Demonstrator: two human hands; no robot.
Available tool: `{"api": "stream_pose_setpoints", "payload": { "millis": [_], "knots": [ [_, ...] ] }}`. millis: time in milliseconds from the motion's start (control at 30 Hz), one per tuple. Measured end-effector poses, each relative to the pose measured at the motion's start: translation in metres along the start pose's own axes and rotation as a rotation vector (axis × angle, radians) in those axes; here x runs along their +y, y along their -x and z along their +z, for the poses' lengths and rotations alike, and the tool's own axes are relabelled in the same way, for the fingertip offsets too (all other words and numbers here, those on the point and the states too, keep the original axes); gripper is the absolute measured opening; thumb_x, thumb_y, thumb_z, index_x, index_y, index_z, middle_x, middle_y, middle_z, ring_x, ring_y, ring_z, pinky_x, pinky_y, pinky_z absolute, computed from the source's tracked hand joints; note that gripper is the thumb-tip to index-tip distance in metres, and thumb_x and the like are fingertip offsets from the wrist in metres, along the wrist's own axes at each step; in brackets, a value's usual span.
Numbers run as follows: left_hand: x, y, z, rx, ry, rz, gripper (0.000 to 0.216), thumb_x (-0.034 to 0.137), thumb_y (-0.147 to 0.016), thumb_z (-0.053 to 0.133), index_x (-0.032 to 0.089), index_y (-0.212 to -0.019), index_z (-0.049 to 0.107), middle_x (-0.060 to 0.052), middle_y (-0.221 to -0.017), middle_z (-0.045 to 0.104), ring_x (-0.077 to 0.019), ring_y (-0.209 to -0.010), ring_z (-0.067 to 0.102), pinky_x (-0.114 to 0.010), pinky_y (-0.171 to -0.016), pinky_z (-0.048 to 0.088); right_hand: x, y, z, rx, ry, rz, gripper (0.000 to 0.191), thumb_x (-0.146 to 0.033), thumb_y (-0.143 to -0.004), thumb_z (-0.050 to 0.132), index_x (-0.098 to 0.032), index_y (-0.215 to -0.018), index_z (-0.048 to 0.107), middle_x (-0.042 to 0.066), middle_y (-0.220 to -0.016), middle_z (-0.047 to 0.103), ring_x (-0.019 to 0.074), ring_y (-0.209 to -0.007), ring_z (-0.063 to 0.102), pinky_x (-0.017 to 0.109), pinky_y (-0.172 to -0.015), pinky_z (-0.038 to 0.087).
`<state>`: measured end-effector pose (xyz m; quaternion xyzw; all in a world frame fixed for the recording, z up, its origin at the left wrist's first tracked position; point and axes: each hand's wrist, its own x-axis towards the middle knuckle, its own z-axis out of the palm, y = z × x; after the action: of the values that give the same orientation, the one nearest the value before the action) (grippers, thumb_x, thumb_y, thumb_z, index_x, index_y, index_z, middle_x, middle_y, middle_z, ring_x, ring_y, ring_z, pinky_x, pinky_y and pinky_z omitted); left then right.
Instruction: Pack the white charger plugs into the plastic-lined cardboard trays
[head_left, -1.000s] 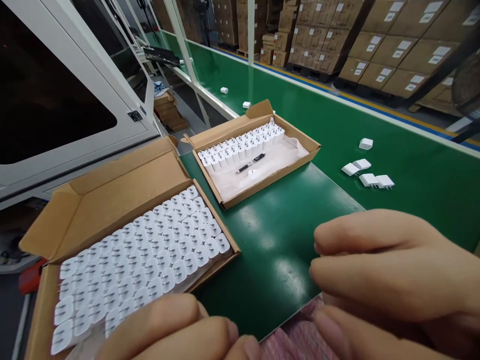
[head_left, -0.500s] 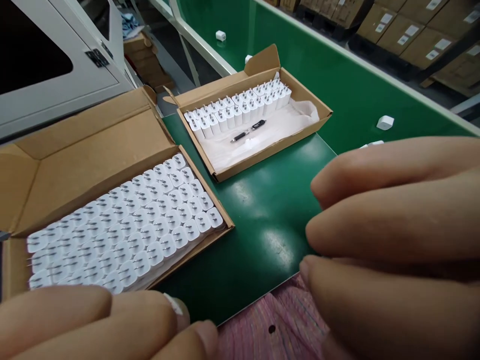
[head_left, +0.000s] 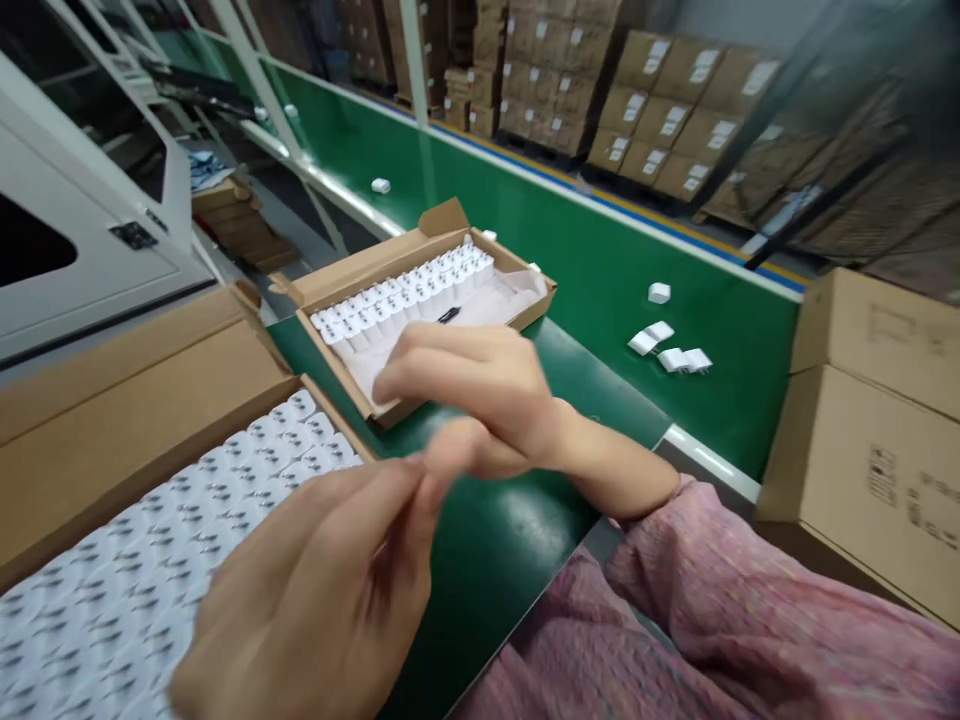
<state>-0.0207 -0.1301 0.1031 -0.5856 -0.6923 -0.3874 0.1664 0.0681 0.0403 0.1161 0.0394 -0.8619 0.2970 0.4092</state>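
Hands are the subject of this record. The person's left hand (head_left: 322, 590) is raised in the foreground, its fingertips (head_left: 416, 478) bunched together and meeting the thumb of the right hand (head_left: 480, 395) above the glossy green worktop (head_left: 517, 540). Motion blur covers the contact point, so it cannot be told whether either hand grips anything.

The right hand reaches in from the pink knitted sleeve (head_left: 712, 600), its fingers extended over the near edge of the shallow brown cardboard box (head_left: 375, 262). That box holds a single row of white plastic plug adapters (head_left: 405, 290) along its far wall, standing on white liner paper (head_left: 510, 300). A small dark object (head_left: 448, 315) lies on the paper just beyond the fingers; its kind is not legible.

Below the left hand sits the large open brown cardboard tray (head_left: 135, 420), packed tight with rows of white two-pin adapters (head_left: 150, 540), prongs upward. The two boxes stand near each other on the worktop, not touching.

Beyond the worktop runs a green conveyor belt (head_left: 600, 250) carrying loose white adapters (head_left: 671, 350) in a small cluster. A closed brown shipping carton (head_left: 862, 430) stands at the right. A pale grey machine cabinet (head_left: 75, 270) stands at the left.
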Motion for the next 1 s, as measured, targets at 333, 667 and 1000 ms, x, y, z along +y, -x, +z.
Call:
{"api": "stream_pose_setpoints", "payload": {
  "millis": [333,667,1000],
  "knots": [
    [0.012,-0.007,0.069,-0.143,0.02,0.291,0.034,0.02,-0.092,0.058,0.02,-0.126,0.056,-0.009,-0.118,0.067,-0.0222,-0.103,0.067,-0.036,-0.083,0.06,0.188,0.215,-0.172,0.017,0.975,1.119,0.071,-0.053,-0.082,0.064,-0.014,-0.139,0.048,0.024,-0.139,0.046,0.0457,-0.128,0.04,0.061,-0.1,0.038],
    [-0.038,0.086,0.131,-0.412,-0.022,0.239,0.035,0.023,-0.095,0.052,0.019,-0.129,0.055,-0.012,-0.132,0.061,-0.0242,-0.111,0.065,-0.034,-0.083,0.06,0.239,0.327,-0.22,-0.176,1.057,1.408,0.092,-0.086,-0.078,0.04,-0.042,-0.156,0.019,0.011,-0.156,0.03,0.0441,-0.128,0.04,0.06,-0.099,0.038],
    [-0.038,0.09,0.14,-0.457,0.024,0.151,0.032,0.023,-0.095,0.051,0.021,-0.127,0.057,-0.01,-0.13,0.062,-0.0238,-0.112,0.065,-0.036,-0.087,0.059,0.236,0.333,-0.212,-0.105,1.115,1.472,0.07,-0.081,-0.084,0.037,-0.035,-0.132,0.059,0.016,-0.135,0.041,0.0402,-0.119,0.046,0.057,-0.093,0.042]
  ]
}}
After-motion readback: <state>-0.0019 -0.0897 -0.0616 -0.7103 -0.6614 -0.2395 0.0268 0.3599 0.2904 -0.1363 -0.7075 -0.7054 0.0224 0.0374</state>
